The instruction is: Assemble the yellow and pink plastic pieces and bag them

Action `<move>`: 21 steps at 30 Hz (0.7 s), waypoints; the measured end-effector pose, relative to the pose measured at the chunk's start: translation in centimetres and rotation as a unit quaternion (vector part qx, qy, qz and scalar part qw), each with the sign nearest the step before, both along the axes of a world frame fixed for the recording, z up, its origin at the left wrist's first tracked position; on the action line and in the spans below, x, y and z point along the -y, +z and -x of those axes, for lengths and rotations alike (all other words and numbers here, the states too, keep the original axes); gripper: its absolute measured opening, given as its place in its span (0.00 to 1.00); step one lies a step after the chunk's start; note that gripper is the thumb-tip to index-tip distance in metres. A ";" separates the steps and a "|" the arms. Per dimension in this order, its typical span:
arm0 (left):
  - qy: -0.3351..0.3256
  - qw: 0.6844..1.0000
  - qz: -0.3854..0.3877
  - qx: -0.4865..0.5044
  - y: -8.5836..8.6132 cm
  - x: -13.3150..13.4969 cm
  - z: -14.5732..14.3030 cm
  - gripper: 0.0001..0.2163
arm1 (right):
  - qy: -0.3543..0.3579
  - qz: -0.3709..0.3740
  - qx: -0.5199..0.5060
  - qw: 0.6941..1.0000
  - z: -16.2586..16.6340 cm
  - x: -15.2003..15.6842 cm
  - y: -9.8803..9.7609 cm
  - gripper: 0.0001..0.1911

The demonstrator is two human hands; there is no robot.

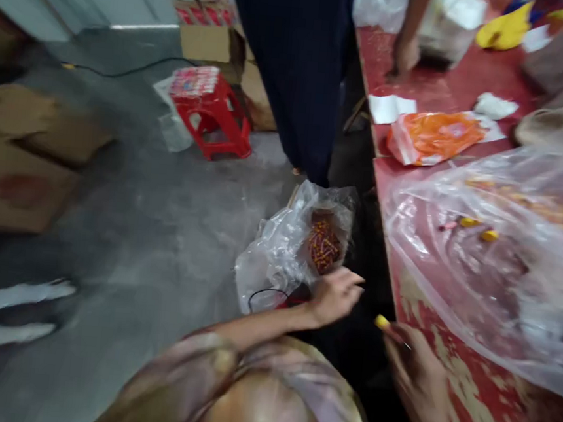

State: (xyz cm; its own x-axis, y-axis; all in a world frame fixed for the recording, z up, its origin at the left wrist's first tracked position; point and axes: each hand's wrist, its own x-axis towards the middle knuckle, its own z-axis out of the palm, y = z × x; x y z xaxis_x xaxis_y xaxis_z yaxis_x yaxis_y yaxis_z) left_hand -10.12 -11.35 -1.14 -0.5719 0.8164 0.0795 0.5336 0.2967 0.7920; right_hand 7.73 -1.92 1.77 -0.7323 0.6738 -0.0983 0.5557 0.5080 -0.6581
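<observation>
My left hand (335, 298) is at the near edge of a clear plastic bag (275, 253) low beside the table. Its fingers are loosely bent and a little apart, with nothing visible in them. Small yellow and dark reddish pieces (324, 244) fill the mouth of that bag. Over the table's edge, my right hand (415, 367) pinches a small yellow piece (381, 322) at its fingertips. Motion blur hides the finer shape of this piece. A large clear plastic sheet or bag (456, 298) lies on the table right of my right hand, with yellow pieces (489, 236) showing at it.
The worn red table (425, 315) runs along the right. An orange plastic bag (436, 136) lies on it. Across from me stands a person in dark clothing (304, 62), one hand (406, 54) over the table. A red stool (214, 110) and cardboard boxes (25, 156) stand on the floor.
</observation>
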 end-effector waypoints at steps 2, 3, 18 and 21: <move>0.090 0.989 0.080 -0.083 -1.8 2.6 3.9 0.10 | 0.044 -0.034 -0.008 0.998 4.8 0.1 -1.3 0.14; 0.119 0.975 0.134 -0.129 -3.0 4.0 5.5 0.11 | 0.051 -0.066 -0.002 0.997 7.1 -0.3 -2.0 0.14; 0.260 0.859 0.418 -0.140 -11.3 16.3 11.2 0.19 | -0.060 -0.338 0.142 0.928 12.8 -21.6 0.2 0.17; 0.303 0.842 0.430 -0.121 -11.6 17.3 12.5 0.17 | -0.008 -0.327 0.142 0.934 13.5 -23.0 -1.0 0.17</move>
